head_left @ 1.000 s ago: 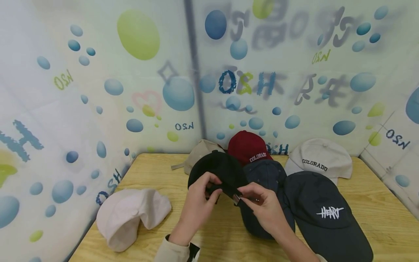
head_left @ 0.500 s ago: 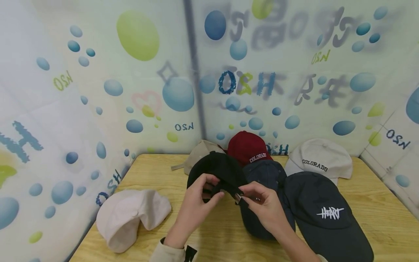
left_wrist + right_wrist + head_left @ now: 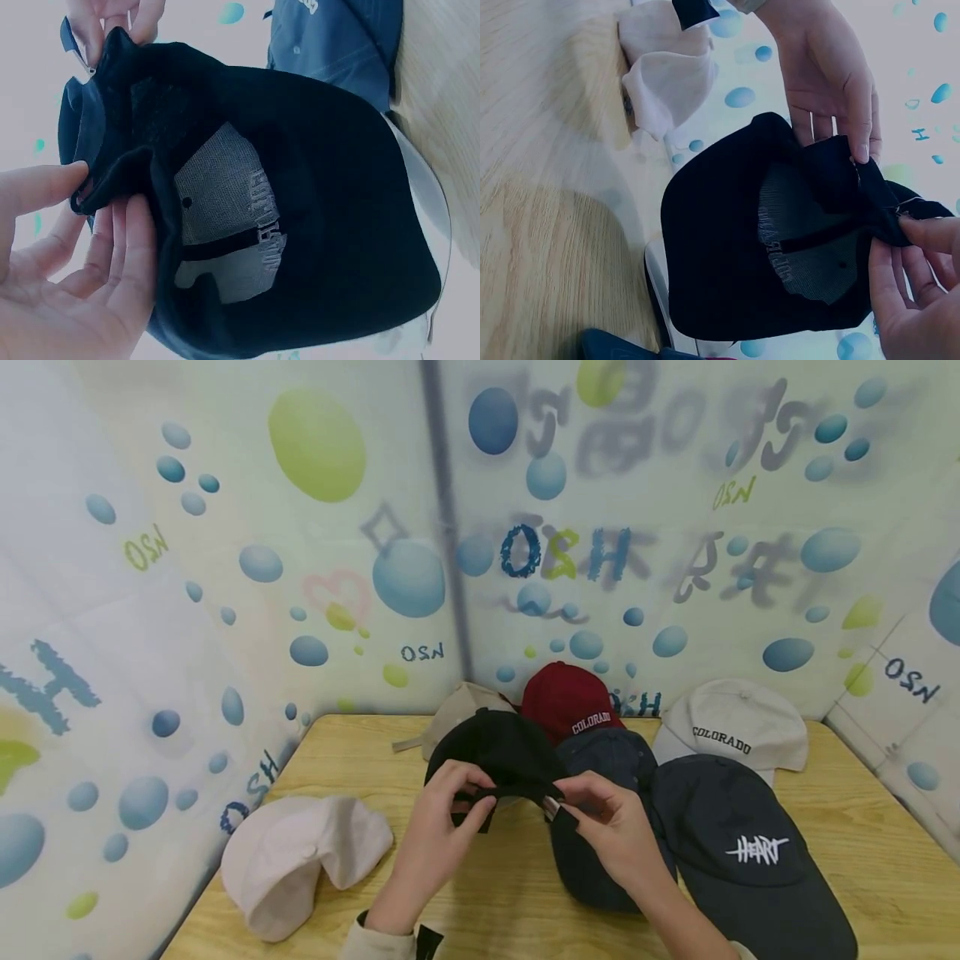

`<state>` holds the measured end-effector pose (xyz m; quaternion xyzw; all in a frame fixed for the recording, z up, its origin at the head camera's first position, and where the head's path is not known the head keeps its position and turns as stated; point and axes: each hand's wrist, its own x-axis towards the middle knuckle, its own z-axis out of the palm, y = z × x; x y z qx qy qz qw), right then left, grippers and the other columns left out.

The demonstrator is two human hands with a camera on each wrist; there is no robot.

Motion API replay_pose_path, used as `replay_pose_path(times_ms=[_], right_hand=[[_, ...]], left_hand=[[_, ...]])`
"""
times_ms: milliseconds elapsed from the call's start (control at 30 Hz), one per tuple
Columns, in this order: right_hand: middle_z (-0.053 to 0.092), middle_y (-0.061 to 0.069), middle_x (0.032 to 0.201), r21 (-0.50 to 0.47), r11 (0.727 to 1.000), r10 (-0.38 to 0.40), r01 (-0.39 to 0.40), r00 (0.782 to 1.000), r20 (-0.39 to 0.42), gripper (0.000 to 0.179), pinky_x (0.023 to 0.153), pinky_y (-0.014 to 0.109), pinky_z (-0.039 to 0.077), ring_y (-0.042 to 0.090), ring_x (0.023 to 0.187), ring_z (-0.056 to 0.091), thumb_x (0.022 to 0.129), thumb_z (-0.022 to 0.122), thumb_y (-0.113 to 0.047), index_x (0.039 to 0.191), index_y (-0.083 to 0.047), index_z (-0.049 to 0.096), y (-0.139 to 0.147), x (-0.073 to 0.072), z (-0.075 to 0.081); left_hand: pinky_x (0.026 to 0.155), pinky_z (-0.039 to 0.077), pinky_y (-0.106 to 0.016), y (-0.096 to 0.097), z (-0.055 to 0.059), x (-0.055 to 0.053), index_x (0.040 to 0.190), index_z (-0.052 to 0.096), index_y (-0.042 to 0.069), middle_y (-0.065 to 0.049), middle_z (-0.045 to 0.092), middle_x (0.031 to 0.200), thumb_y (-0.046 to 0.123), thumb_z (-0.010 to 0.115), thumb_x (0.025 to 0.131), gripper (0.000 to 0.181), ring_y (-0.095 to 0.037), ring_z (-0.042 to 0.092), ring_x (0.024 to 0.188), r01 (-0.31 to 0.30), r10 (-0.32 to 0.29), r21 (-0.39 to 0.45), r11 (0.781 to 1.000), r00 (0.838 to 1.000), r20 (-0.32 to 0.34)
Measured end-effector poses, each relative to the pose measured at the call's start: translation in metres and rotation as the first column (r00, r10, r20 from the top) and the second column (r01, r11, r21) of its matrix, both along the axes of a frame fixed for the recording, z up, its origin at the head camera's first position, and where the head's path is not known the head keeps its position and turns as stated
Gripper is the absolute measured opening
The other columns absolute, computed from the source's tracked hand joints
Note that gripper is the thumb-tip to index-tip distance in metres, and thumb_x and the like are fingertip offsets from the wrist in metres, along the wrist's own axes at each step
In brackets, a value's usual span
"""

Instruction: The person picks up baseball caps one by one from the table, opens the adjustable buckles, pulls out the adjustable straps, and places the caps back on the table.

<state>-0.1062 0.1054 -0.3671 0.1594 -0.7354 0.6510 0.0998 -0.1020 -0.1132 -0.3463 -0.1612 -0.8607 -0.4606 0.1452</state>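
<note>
Both hands hold a black baseball cap (image 3: 495,747) above the table, its rear opening towards me. Thumb and fingers of my left hand (image 3: 438,831) pinch the left part of its back strap (image 3: 94,124). At the strap's right side, my right hand (image 3: 615,827) pinches the fabric beside a small metal buckle (image 3: 551,806). The left wrist view looks inside the cap, where a pale mesh lining (image 3: 225,202) with lettering shows. In the right wrist view the brim (image 3: 712,247) points away from the hands.
A pale pink cap (image 3: 277,856) lies at the left on the wooden table (image 3: 360,743). Behind stand a beige cap (image 3: 461,706), a red cap (image 3: 566,693) and a light grey cap (image 3: 735,718). Two dark caps, a navy cap (image 3: 607,860) and a HEART cap (image 3: 727,827), lie at the right.
My left hand has shifted slightly left and down, and the strap now runs flatter between the hands. A short black end shows below the left fingers. The other caps have stayed put.
</note>
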Motion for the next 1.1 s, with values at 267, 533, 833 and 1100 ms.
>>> replay_pose_path(times_ms=[267,533,833,1100], right_hand=[[0.069,-0.017,0.091,-0.024,1.000,0.014,-0.014,1.000,-0.016,0.021,0.066,0.020,0.052,0.000,0.086,0.067,0.086,0.069,0.008,0.107,0.006,0.069,-0.003,-0.001,0.003],[0.068,-0.016,0.091,-0.028,0.999,0.017,-0.017,1.000,-0.012,0.021,0.066,0.020,0.052,0.002,0.085,0.067,0.086,0.068,0.008,0.107,0.004,0.070,-0.008,0.001,0.003],[0.068,-0.015,0.093,-0.074,0.990,0.122,-0.122,0.993,-0.003,0.020,0.076,0.020,0.058,0.000,0.089,0.067,0.089,0.068,0.005,0.108,0.007,0.066,-0.013,0.005,-0.003],[0.069,-0.015,0.095,-0.137,0.964,0.224,-0.229,0.973,-0.051,0.020,0.075,0.020,0.057,0.002,0.091,0.068,0.090,0.066,0.004,0.109,0.011,0.062,-0.020,0.007,-0.009]], left_hand=[[0.065,0.046,-0.019,0.013,0.003,0.019,0.095,0.061,0.018,0.002,0.052,0.091,0.007,0.082,0.081,0.027,-0.009,0.049,0.077,-0.286,0.117,-0.308,0.907,0.876,-0.467],[0.049,0.040,-0.015,0.026,0.005,0.031,0.094,0.060,0.017,0.002,0.053,0.087,0.017,0.081,0.083,0.024,-0.005,0.049,0.056,-0.419,0.219,-0.423,0.804,0.869,-0.445],[0.078,0.058,-0.017,0.016,-0.002,0.021,0.123,0.058,0.011,-0.005,0.056,0.124,0.015,0.071,0.092,0.033,-0.019,0.068,0.105,-0.067,0.057,-0.177,0.982,0.996,-0.065],[0.083,0.057,-0.021,0.010,-0.003,0.014,0.125,0.057,0.017,-0.002,0.058,0.125,0.016,0.065,0.097,0.030,-0.024,0.062,0.117,0.114,-0.116,0.022,0.993,0.988,0.106]])
